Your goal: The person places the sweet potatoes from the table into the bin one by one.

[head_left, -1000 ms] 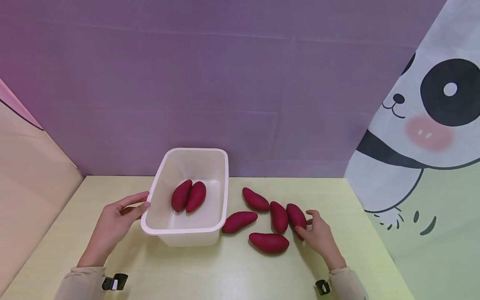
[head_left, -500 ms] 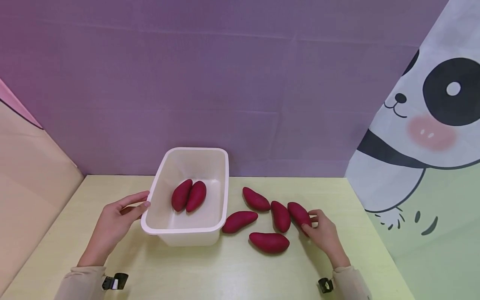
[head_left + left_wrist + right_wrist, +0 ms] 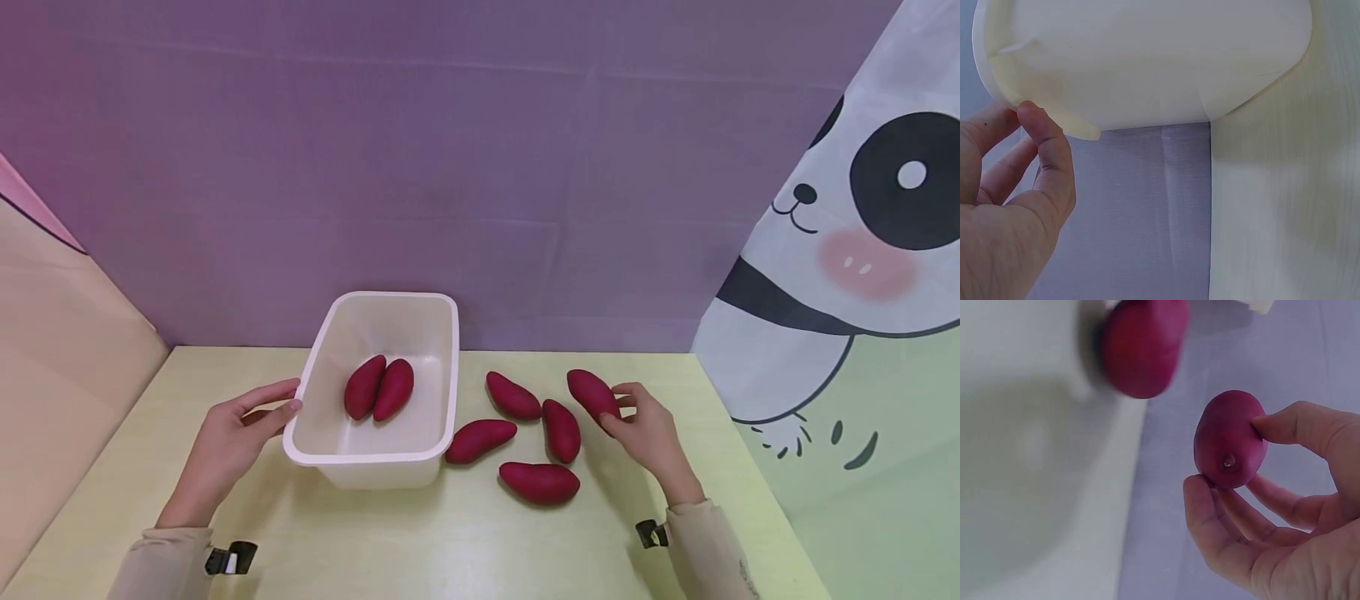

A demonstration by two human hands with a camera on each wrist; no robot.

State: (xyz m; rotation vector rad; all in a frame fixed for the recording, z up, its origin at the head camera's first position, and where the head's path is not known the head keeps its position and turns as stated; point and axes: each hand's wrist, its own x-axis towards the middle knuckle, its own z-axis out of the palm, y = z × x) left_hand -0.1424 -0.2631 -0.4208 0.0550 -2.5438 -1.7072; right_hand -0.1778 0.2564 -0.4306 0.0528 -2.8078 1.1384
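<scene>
My right hand (image 3: 647, 433) pinches a red sweet potato (image 3: 592, 392) between thumb and fingers, at the right of the group on the table. The right wrist view shows that sweet potato (image 3: 1225, 447) end-on, with the thumb on one side and fingertips on the other. At the left, my left hand (image 3: 236, 440) grips the rim of a white plastic bin (image 3: 375, 459); in the left wrist view its thumb and fingertips (image 3: 1032, 115) meet at the bin's edge. Inside the bin lie two sweet potatoes (image 3: 393, 390) side by side.
Several more sweet potatoes lie loose on the pale wooden table (image 3: 450, 550), right of the bin, such as one in front (image 3: 538, 483). A purple backdrop (image 3: 495, 208) rises behind the table, with a panda-print panel (image 3: 862, 275) at the right.
My right hand has taken the rightmost sweet potato away from its neighbour and lifted it up and back. The left hand and the bin have stayed in place.
</scene>
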